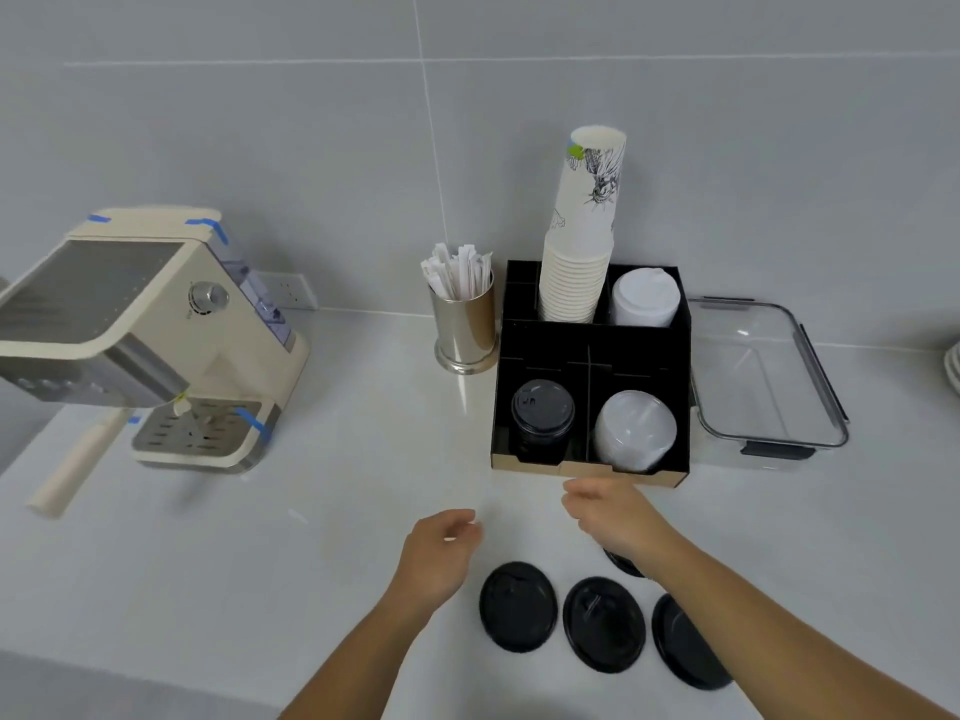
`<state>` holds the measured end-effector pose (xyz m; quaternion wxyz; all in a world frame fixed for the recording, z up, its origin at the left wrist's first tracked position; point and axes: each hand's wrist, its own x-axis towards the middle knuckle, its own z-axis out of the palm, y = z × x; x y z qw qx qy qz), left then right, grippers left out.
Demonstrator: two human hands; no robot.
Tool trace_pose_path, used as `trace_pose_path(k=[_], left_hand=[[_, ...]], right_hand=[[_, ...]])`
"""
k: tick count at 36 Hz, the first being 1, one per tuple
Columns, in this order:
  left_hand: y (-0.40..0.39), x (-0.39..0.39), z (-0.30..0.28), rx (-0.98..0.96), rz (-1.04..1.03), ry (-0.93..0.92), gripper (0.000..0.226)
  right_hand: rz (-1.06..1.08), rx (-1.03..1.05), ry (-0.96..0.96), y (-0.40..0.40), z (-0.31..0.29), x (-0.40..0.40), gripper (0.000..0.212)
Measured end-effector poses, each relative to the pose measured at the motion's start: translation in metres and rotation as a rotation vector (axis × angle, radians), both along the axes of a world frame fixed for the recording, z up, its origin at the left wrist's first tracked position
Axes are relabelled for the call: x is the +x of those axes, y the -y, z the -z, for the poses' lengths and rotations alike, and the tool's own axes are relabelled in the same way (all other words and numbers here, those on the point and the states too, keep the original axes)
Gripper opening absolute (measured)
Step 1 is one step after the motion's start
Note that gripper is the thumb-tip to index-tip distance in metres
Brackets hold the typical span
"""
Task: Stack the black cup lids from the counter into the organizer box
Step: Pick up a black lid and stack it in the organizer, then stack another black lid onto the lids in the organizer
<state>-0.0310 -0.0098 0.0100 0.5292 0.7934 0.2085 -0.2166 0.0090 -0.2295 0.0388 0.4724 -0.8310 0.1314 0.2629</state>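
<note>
Hovering empty with fingers loosely spread, left hand (441, 550) and right hand (613, 517) over bare surface (260, 563), black lids (519, 608) lying near the front edge, organizer box (592, 467) just beyond, its black stack (543, 415) front-left.

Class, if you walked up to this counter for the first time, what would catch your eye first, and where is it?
Probably the tall stack of paper cups rising from the back of the black organizer box. Next, the black lids lying loose on the near counter, beneath two empty hands. The cream coffee machine stands far left.
</note>
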Motion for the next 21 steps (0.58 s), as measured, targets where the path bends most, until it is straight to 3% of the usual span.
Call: trace_pose_path(k=[7, 9, 16, 21], left_hand=[[-0.009, -0.039, 0.017, -0.015, -0.053, -0.069, 0.029], [-0.010, -0.051, 0.019, -0.038, -0.063, -0.089, 0.014], [0.005, -0.081, 0.022, -0.128, -0.153, -0.125, 0.024], [0.016, -0.091, 0.028, -0.219, -0.170, -0.171, 0.010]], right_hand=[[-0.089, -0.048, -0.057, -0.012, 0.009, -0.017, 0.048], [-0.116, -0.057, -0.067, -0.015, 0.014, -0.020, 0.045], [-0.262, -0.103, -0.080, -0.024, 0.018, -0.027, 0.035], [-0.350, -0.165, -0.092, -0.032, 0.020, -0.030, 0.028]])
